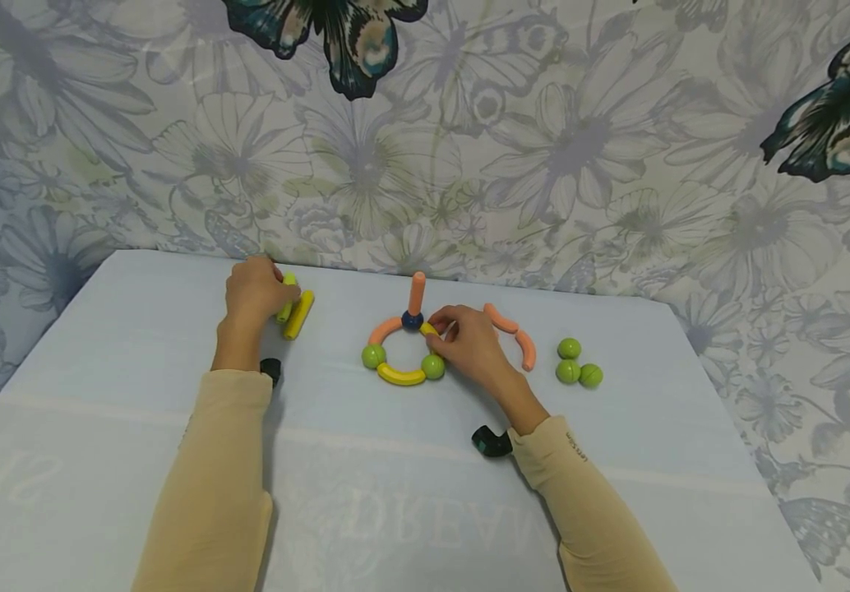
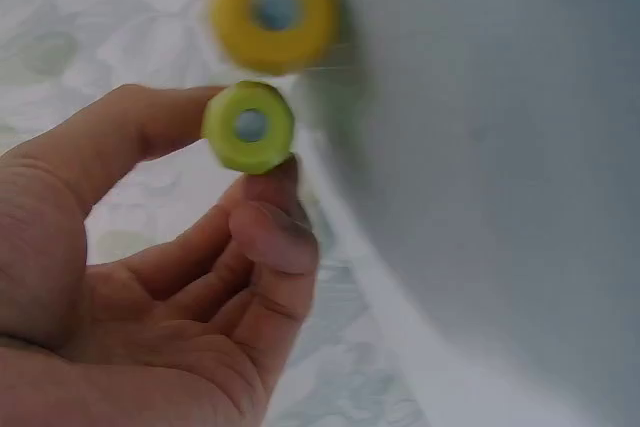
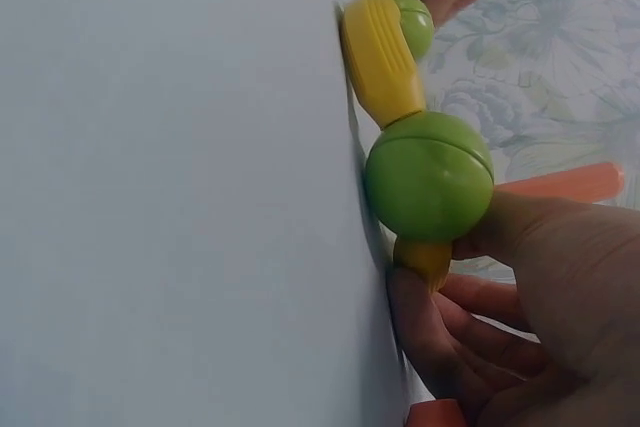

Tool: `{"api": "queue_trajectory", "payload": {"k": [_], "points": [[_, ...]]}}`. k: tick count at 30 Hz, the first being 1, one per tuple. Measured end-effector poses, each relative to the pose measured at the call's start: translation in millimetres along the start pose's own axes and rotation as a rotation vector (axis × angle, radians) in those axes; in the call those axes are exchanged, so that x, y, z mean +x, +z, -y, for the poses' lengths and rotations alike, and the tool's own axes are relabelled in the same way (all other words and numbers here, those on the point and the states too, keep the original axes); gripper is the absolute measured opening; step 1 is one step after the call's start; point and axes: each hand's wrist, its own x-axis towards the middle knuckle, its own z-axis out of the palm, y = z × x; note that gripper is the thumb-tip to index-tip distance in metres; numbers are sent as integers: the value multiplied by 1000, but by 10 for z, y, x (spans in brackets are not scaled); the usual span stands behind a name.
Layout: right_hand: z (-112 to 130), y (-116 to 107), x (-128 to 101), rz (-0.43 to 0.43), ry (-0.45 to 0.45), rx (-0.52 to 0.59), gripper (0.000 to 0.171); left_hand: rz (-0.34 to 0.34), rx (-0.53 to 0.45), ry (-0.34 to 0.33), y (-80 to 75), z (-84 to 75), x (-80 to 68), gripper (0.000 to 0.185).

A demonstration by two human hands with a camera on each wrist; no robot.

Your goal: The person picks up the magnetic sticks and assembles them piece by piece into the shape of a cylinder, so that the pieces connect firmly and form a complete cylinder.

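My left hand [image 1: 253,288] pinches a light-green rod [image 1: 287,300] between thumb and fingers; its hollow round end faces the left wrist view. Right beside it lies a yellow rod [image 1: 299,315]. Mid-table, a ring joins two green balls [image 1: 374,356], a yellow curved piece [image 1: 401,376], an orange curved piece [image 1: 385,330] and a dark blue ball [image 1: 412,321]. An orange rod [image 1: 417,293] sticks out from the blue ball. At the ring's right side my right hand [image 1: 469,341] grips another yellow curved piece [image 3: 425,261], partly hidden by the fingers, next to a green ball [image 3: 430,177].
Two orange curved pieces [image 1: 524,351] lie just right of my right hand. Farther right, three green balls [image 1: 568,371] sit grouped on the white table [image 1: 366,460]. A wall with flower and butterfly print [image 1: 573,156] rises behind the table's back edge.
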Motion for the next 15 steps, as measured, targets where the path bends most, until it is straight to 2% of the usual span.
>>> {"api": "queue_trajectory", "payload": {"k": [2,4,8,11,15], "points": [[4,5,-4,-14,4,4,22,-23,-49,15,-29,-58,-19,37],[12,6,-12,-28,7,12,22,-36,-112,59,-70,-131,-41,37],[30,-3,-24,-49,11,11,21,3,-239,186,-128,-315,-99,30],[34,-3,-29,-56,15,3,21,57,-257,280,-138,-472,-168,24],[27,5,-25,-63,17,-7,20,142,-228,389,-108,-700,-283,20]]}}
